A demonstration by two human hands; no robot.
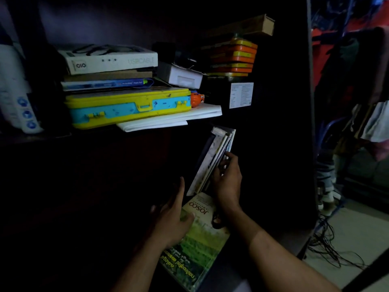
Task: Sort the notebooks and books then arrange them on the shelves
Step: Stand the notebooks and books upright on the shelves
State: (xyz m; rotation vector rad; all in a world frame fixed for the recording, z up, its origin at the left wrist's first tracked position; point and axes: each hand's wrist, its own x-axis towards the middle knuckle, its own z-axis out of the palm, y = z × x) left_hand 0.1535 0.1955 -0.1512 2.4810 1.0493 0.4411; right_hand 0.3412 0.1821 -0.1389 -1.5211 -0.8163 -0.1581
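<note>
Right hand (228, 182): fingers curled on leaning books (212, 161), tips hidden.
Left hand (172, 220): fingers straight, over magazine (195, 239).
Lower shelf: too dark.

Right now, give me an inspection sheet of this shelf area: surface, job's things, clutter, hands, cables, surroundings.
Surface: dark upper shelf carrying stacked items; lower compartment mostly in shadow.
Job's things: leaning books stand tilted in the lower compartment; green magazine lies flat in front of them.
Clutter: yellow case under a white box; white papers; orange tins; cardboard box on top.
Hands: right hand, fingers gripping the leaning books; left hand open, thumb on the magazine.
Cables: black wires tangled on the floor, right.
Surroundings: hanging clothes, right.
</note>
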